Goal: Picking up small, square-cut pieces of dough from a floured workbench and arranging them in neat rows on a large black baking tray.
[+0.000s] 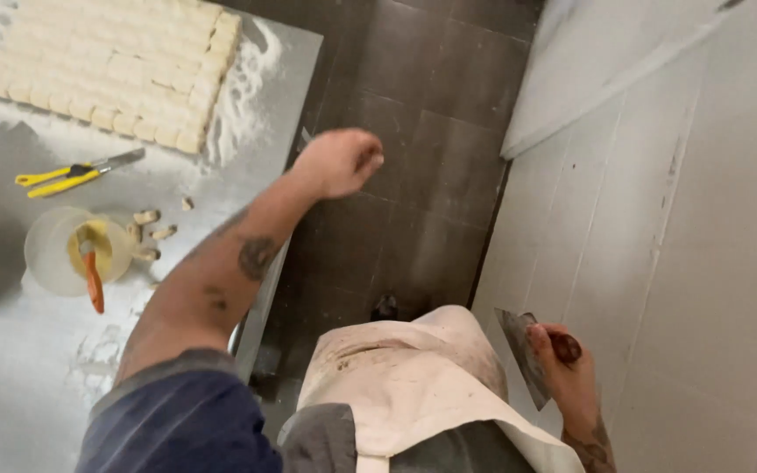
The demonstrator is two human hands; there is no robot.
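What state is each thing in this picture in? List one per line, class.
Left hand: closed loosely, raised past the table edge, holding nothing visible.
Right hand: shut on scraper, blade up.
Dough pieces: cut, packed in rows on floured table.
Tub: open, brush resting inside.
Yellow-handled tool: lying flat.
Apron: stained.

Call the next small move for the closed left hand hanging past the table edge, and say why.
Probably swing the left hand back over the floured steel table. It is closed, beyond the table's edge above the dark tiled floor, while the pale dough rows lie behind it. The right hand grips a flat metal scraper at the hip.
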